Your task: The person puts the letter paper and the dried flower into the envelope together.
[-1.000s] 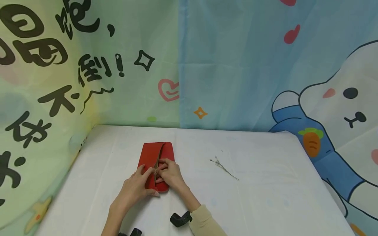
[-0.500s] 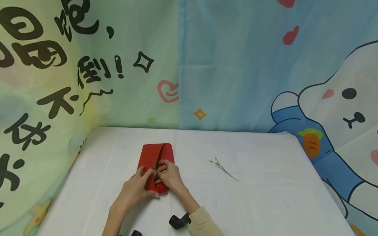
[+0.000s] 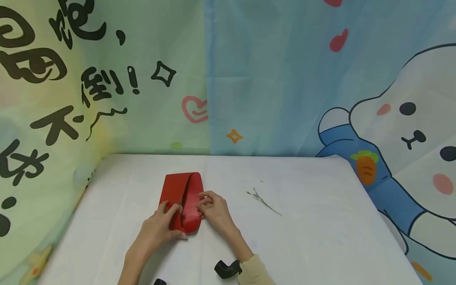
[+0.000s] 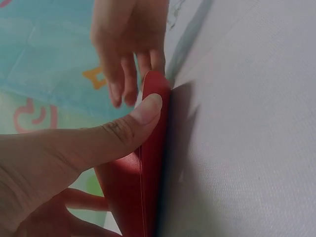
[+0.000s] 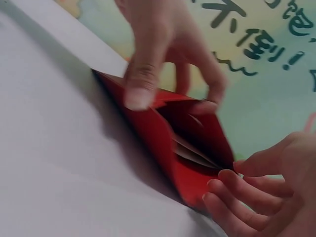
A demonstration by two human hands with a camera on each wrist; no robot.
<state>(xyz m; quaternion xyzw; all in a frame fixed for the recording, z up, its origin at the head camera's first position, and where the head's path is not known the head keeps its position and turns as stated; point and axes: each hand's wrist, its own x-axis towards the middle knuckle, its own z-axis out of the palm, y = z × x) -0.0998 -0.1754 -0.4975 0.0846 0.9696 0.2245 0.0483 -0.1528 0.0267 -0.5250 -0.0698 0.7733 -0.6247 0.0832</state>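
A red paper envelope (image 3: pixel 171 185) lies on the white table, its mouth gaping and its flap folded out to the right. My left hand (image 3: pixel 156 225) grips its body, thumb at the near edge and fingers over the front. Inside the pocket, the right wrist view shows the pale edge of a sheet (image 5: pixel 195 153); most of it is hidden. My right hand (image 3: pixel 215 211) is at the flap's right edge with loosely bent fingers. In the left wrist view, those fingers (image 4: pixel 129 81) hang down beside the envelope and hold nothing visible.
A thin dried sprig (image 3: pixel 261 199) lies on the table (image 3: pixel 320 229) to the right. Black wrist-worn devices, one seen near the right cuff (image 3: pixel 227 270), sit at the bottom. A printed cloth backdrop (image 3: pixel 263 79) stands behind the table.
My right hand has drawn out of the envelope's mouth and moved right to the flap's edge. The left hand keeps its grip. The head view has shifted slightly.
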